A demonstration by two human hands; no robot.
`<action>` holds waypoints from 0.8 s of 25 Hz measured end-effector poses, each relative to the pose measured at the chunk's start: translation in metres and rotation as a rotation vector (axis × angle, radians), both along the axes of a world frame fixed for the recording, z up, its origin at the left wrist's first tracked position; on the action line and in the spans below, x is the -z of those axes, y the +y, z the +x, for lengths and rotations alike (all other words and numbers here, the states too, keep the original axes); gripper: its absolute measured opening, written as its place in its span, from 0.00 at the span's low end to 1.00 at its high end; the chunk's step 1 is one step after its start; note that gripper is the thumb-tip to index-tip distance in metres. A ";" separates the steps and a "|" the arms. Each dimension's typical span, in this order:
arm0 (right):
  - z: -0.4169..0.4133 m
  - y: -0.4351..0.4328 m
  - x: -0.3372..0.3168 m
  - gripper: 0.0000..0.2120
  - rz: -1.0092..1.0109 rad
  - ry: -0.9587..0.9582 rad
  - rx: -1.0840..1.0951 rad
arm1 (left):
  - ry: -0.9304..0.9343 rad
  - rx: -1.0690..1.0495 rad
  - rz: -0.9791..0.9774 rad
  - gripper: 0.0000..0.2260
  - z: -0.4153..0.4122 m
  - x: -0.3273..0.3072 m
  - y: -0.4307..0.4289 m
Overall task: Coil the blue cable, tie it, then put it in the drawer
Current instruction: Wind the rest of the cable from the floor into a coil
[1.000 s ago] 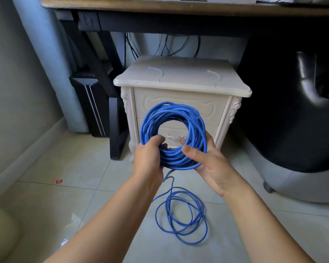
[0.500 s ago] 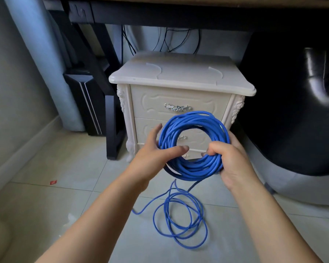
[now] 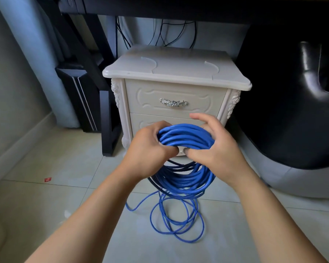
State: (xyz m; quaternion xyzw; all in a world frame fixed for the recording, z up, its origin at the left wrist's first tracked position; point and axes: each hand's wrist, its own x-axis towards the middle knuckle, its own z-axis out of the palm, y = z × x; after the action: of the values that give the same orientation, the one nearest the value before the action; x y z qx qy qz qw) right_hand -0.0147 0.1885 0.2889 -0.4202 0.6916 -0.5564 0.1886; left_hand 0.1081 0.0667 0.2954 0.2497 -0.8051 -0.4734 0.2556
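The blue cable (image 3: pixel 186 135) is mostly gathered into a thick coil that you hold in the air just in front of the cabinet (image 3: pixel 175 73), level with its lower front. Your left hand (image 3: pixel 150 143) wraps curled fingers round the coil's left side. Your right hand (image 3: pixel 215 147) clasps the right side, thumb tucked underneath and one finger lifted free. Gripping both sides like this looks meant to keep the turns bunched so they do not spring apart. The lower part of the coil sags below your hands, and a tail drops from it to a few slack loops (image 3: pixel 177 221) on the floor (image 3: pixel 84 168) in front of the cabinet, so the coiling is not finished and nothing ties the bundle yet. The top drawer (image 3: pixel 152 95) is closed, its metal handle (image 3: pixel 173 102) just above your hands. Left of the cabinet stands a dark desk leg (image 3: pixel 107 120), with a red scrap (image 3: pixel 47 179) farther left on the tiles. Right of the cabinet sits a black chair (image 3: pixel 292 111).
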 end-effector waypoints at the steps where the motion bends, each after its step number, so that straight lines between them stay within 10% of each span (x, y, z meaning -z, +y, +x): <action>1: -0.004 0.001 0.000 0.32 -0.008 -0.069 -0.030 | 0.036 -0.016 0.066 0.11 0.000 0.000 0.000; 5: -0.011 -0.002 0.015 0.38 -0.088 -0.574 -0.153 | 0.230 -0.153 0.468 0.07 0.001 0.004 -0.009; 12: 0.006 -0.010 0.024 0.53 -0.020 -0.829 -0.215 | 0.431 -0.394 0.772 0.06 0.005 0.005 -0.013; 20: 0.028 -0.020 0.029 0.12 -0.241 -0.786 0.160 | 0.364 -0.312 0.962 0.01 -0.003 0.025 0.017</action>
State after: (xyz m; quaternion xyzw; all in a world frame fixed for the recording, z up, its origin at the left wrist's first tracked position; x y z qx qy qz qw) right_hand 0.0130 0.1683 0.2597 -0.1399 0.5275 -0.7642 0.3438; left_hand 0.1051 0.0840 0.2709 0.3690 -0.3933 -0.7810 0.3151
